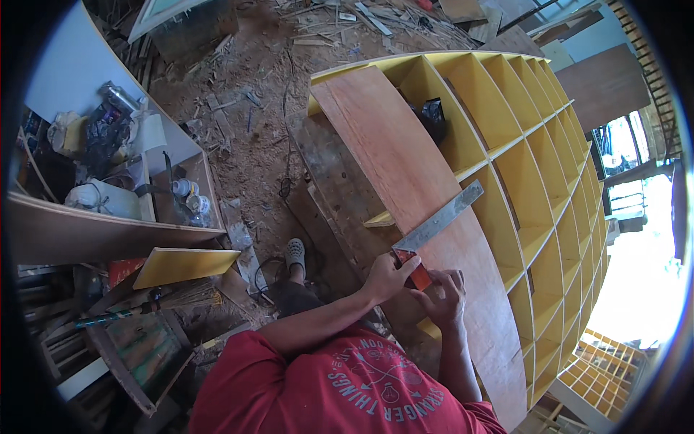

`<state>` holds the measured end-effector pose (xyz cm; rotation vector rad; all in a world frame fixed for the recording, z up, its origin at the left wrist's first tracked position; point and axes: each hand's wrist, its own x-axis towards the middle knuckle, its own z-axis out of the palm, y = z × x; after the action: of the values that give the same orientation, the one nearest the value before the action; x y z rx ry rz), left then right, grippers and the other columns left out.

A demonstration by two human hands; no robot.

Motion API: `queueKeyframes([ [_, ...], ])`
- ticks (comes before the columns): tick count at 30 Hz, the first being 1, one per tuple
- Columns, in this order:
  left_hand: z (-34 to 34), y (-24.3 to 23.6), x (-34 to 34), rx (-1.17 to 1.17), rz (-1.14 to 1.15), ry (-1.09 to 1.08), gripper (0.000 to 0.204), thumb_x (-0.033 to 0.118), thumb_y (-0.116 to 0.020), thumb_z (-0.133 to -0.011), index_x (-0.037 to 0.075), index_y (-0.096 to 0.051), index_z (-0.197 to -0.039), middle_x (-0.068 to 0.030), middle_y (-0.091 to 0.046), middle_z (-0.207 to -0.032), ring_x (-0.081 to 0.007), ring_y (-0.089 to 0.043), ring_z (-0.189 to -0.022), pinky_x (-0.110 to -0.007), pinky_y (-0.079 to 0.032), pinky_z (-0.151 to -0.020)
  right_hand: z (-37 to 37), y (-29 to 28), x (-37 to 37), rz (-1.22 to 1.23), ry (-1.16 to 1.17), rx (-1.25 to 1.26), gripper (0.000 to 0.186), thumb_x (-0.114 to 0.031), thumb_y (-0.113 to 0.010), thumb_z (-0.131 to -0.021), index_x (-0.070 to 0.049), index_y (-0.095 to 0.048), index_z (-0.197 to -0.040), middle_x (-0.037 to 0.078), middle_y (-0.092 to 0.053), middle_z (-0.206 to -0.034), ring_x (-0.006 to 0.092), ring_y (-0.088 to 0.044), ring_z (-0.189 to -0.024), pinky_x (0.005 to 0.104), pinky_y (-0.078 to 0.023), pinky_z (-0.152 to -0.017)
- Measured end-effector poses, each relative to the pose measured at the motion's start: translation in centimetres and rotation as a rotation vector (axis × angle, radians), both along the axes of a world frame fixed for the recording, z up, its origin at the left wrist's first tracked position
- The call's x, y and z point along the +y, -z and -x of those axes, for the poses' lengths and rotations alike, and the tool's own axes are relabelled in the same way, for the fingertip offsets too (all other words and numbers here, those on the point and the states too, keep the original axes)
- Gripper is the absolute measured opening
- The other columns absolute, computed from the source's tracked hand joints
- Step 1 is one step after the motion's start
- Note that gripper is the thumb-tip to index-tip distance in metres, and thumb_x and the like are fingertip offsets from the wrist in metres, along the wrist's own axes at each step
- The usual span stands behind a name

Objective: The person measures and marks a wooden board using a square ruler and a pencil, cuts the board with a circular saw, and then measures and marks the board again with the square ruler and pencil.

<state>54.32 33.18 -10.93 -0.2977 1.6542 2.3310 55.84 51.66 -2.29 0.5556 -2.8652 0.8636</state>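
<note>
A try square with a metal blade and a reddish-orange stock [438, 219] lies across a long reddish-brown plywood board [390, 145]. My left hand [389, 279] is closed on the stock, which sits against the board's near edge. Beside it, my right hand [444, 298] rests on the plywood with its fingers curled and drawn together next to the stock. Whatever those fingers pinch, if anything, is too small to make out. The board lies along the left side of a large yellow grid frame [526, 155] of open compartments.
A dark bag [433, 112] sits in a far compartment. To the left, an open wooden cabinet [94, 242] holds bottles and bundles, with a yellow panel [184, 266] below it. Wood scraps and a cable [285, 186] litter the dirt floor. Another grid frame [603, 372] stands at lower right.
</note>
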Motion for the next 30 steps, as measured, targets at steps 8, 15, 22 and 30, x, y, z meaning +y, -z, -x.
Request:
queueKeyframes([
  [8, 0.2, 0.0, 0.4, 0.020, -0.050, -0.050, 0.033, 0.031, -0.073, -0.109, -0.001, -0.080, -0.108, -0.0046, -0.081, -0.093, -0.0090, -0.070, -0.084, -0.035, -0.056, -0.075, 5.6, -3.2, 0.0, 0.920, 0.232, -0.257, 0.034, -0.009, -0.055, -0.108, 0.003, -0.057, -0.140, 0.016, -0.074, -0.118, 0.0208, -0.064, -0.104, 0.0368, -0.051, -0.101],
  [15, 0.0, 0.7, 0.6, -0.052, -0.081, -0.028, 0.030, 0.029, -0.072, -0.111, 0.001, -0.080, -0.109, -0.0005, -0.078, -0.097, -0.0050, -0.067, -0.089, -0.030, -0.055, -0.078, 11.5, -0.9, -5.1, 0.760, 0.009, -0.215, 0.023, -0.015, -0.052, -0.119, 0.000, -0.064, -0.132, 0.014, -0.079, -0.124, 0.0163, -0.069, -0.103, 0.0350, -0.054, -0.100],
  [22, -0.1, -1.1, 0.2, -0.159, -0.001, 0.042, 0.032, 0.031, -0.073, -0.111, -0.001, -0.078, -0.113, -0.0029, -0.078, -0.097, -0.0077, -0.069, -0.080, -0.030, -0.057, -0.072, 12.7, 1.3, -7.2, 0.812, -0.041, -0.518, 0.017, -0.012, -0.061, -0.116, 0.002, -0.069, -0.123, 0.010, -0.081, -0.110, 0.0121, -0.071, -0.090, 0.0292, -0.059, -0.080],
  [30, -0.1, -0.3, 0.9, -0.108, -0.161, -0.060, 0.036, 0.031, -0.072, -0.110, -0.005, -0.073, -0.111, -0.0093, -0.078, -0.093, -0.0164, -0.079, -0.078, -0.037, -0.067, -0.068, 13.3, 1.4, -7.1, 0.580, -0.067, -0.577, 0.020, -0.017, -0.062, -0.116, 0.001, -0.071, -0.120, 0.005, -0.080, -0.097, 0.0096, -0.073, -0.086, 0.0270, -0.060, -0.074],
])
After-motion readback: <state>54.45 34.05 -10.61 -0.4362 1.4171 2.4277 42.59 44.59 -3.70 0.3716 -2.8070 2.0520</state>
